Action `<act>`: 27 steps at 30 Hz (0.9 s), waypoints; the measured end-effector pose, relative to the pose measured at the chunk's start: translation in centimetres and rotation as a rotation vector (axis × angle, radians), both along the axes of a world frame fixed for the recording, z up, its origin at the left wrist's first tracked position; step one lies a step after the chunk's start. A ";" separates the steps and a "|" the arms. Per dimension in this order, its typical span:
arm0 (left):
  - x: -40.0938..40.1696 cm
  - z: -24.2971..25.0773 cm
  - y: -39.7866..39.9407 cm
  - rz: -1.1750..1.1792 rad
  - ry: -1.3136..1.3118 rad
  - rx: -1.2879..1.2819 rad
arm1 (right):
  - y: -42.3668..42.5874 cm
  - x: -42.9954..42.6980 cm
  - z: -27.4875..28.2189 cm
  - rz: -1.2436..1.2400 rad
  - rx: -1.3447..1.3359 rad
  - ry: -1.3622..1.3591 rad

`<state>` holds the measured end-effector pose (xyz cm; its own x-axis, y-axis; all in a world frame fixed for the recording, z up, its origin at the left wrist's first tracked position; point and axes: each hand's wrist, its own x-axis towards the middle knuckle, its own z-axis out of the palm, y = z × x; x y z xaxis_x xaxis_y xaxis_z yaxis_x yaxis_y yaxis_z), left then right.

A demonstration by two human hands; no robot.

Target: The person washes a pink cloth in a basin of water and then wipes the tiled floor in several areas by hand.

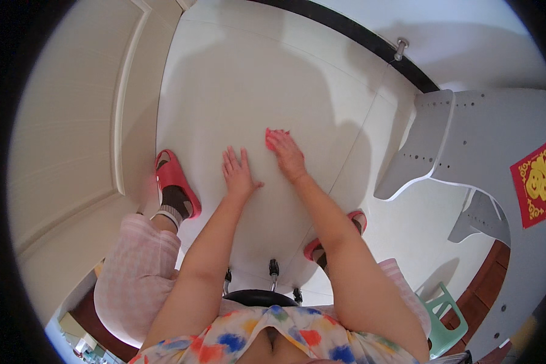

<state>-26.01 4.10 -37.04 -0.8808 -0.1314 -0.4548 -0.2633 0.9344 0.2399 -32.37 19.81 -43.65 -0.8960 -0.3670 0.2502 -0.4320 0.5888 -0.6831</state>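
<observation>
My right hand (289,157) presses down on a pink-red cloth (269,138) against the pale tiled floor (236,91). Most of the cloth is hidden under the fingers and palm; its edges show at the fingertips and beside the hand. To the left, my left hand (239,175) rests palm down over the floor, fingers apart, with nothing in it. The two hands do not touch. My feet, in red slippers (177,179), stand wide to either side of them.
A panelled door (86,113) stands along the left. At the right is grey furniture (477,132) bearing a red and gold paper, with a green plastic stool (452,314) below. A metal doorstop (400,49) juts from the far wall. A wheeled black seat (259,296) is under me.
</observation>
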 end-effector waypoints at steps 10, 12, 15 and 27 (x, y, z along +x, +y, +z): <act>5.7 -0.1 -2.4 0.170 -0.039 0.002 | -5.3 8.9 3.3 0.057 -0.240 -0.248; 6.9 2.0 -1.6 0.188 -0.070 0.030 | -5.2 8.9 5.3 -0.003 -0.376 -0.382; 7.8 5.9 -0.9 0.240 -0.028 0.043 | -3.4 8.0 8.4 -0.406 -0.877 -0.697; 13.7 16.8 -1.2 0.437 0.217 0.035 | 1.2 11.9 17.9 -0.545 -1.020 -0.701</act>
